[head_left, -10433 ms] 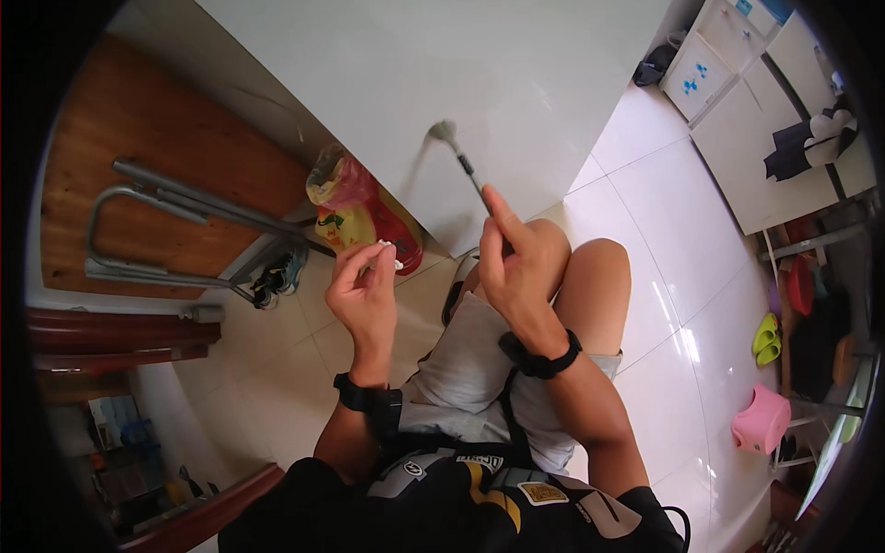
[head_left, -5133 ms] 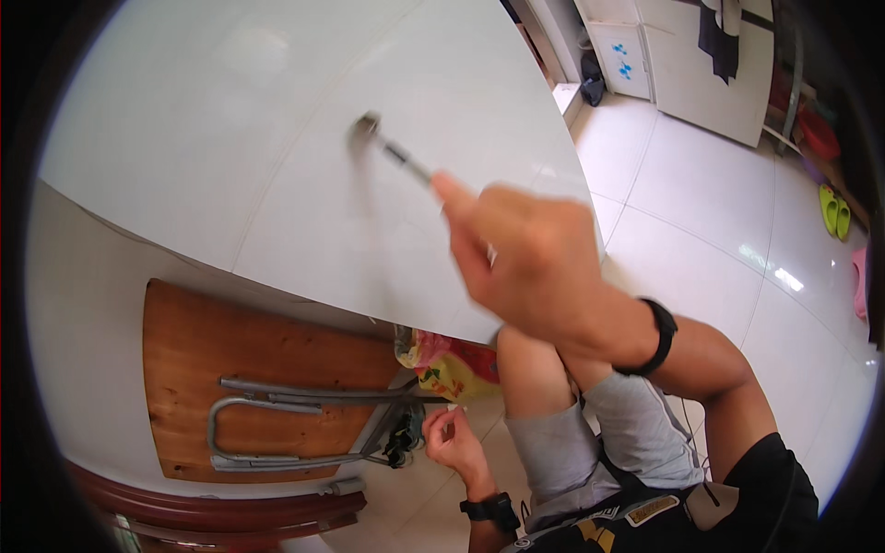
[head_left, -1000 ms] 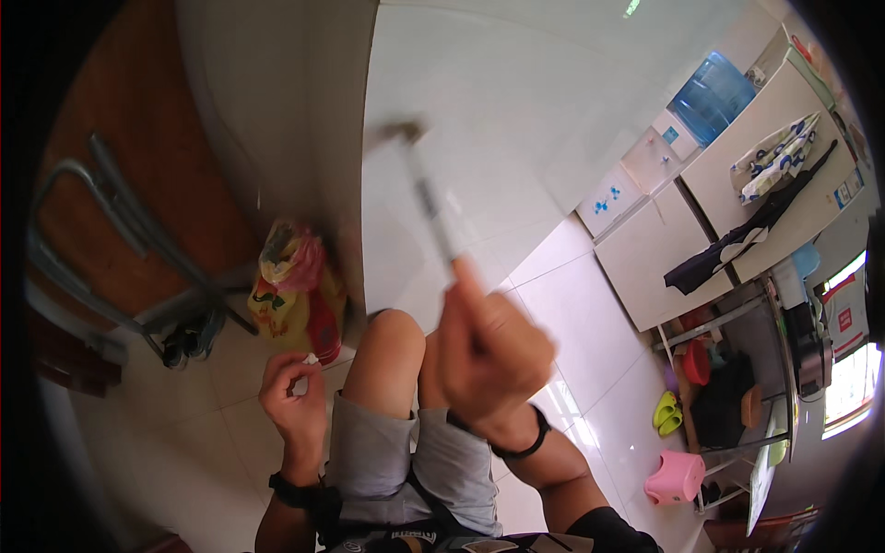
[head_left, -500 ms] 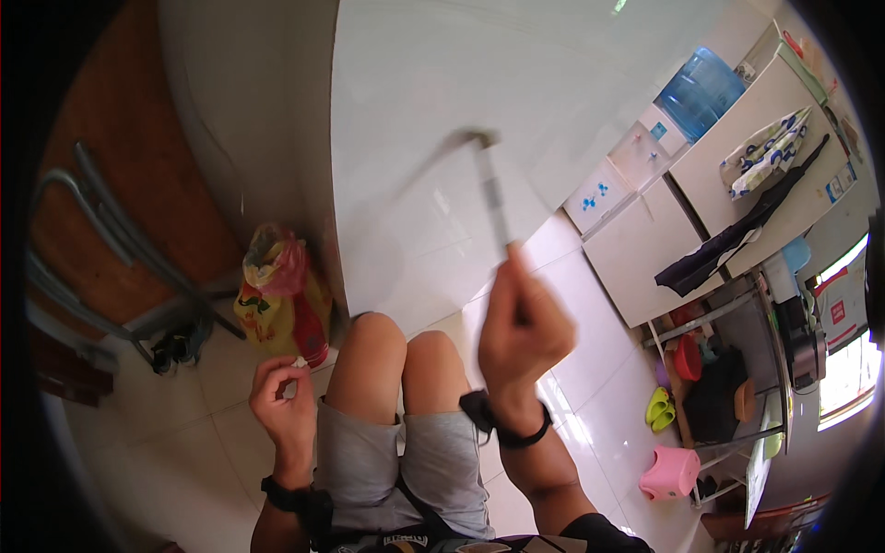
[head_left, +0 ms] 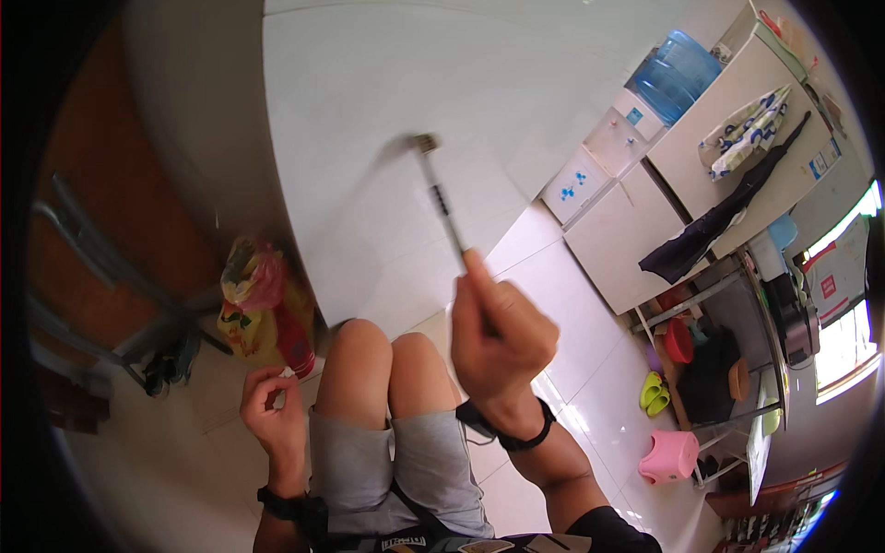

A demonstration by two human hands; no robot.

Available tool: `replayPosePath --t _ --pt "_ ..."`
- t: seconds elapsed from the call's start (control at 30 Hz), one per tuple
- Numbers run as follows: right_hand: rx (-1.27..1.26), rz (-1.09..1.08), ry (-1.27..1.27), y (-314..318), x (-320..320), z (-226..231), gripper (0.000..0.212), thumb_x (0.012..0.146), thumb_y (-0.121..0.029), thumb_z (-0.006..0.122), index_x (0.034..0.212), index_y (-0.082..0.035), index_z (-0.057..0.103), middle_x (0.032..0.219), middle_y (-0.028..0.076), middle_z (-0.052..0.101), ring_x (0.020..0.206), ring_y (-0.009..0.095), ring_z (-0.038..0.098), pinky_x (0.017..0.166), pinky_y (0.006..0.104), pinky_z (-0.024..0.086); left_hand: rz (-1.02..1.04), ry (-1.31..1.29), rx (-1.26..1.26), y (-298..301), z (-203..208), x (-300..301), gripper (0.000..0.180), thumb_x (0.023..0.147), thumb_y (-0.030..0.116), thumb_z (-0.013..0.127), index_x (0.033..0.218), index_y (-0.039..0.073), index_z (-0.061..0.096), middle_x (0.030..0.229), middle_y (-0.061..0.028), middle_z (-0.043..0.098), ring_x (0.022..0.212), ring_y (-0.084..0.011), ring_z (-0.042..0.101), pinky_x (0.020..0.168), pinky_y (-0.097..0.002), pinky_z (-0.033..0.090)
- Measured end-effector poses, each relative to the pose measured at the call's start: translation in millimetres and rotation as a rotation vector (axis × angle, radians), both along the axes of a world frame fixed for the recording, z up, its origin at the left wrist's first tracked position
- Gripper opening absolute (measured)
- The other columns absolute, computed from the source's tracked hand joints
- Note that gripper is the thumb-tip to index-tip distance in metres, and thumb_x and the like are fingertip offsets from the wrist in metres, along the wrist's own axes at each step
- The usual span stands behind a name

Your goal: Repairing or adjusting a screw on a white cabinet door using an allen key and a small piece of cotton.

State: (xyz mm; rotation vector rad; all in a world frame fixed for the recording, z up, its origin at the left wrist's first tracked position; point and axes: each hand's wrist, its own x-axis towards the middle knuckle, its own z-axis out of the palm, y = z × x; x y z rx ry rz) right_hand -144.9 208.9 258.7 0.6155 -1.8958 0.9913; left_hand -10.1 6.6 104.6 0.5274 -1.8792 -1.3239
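My right hand (head_left: pixel 502 341) is closed around the lower end of a slim stick-like tool (head_left: pixel 444 207). The tool has dark bands on its shaft and a short brownish head, too small to name. Its head appears over the pale glossy panel (head_left: pixel 369 230) in front of my knees; whether it touches is unclear. A dark curved streak, perhaps a shadow, runs left from the head. Beside my left thigh, my left hand (head_left: pixel 272 415) is closed, pinching a small white piece (head_left: pixel 288 372) between thumb and fingertips. What that piece is, I cannot make out.
Left of my knees stand a yellow and red bag (head_left: pixel 253 323) and dark shoes (head_left: pixel 172 367) by metal tubing. On the right are a water dispenser (head_left: pixel 613 147), a white refrigerator (head_left: pixel 618 235), green slippers (head_left: pixel 654 394) and a pink stool (head_left: pixel 669 456).
The whole view has shifted, with most things now farther left in it. The tool leans a little more to the left. Both hands keep their grips.
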Motion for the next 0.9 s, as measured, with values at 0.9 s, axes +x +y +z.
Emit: replayPosePath --t 0.9 --pt "-0.294 -0.225 -0.177 58 -77 75 0.022 0.092 -0.006 0.067 0.110 0.004 0.074 0.056 0.005 0.051 0.054 0.006 0.043 0.049 0.0268 0.037 -0.014 0.046 0.023 -12 -28 0 0.012 0.082 -0.015 0.068 0.084 -0.005 0.063 0.105 -0.0099 0.062 0.091 -0.0175 0.065 0.079 -0.0274 0.055"
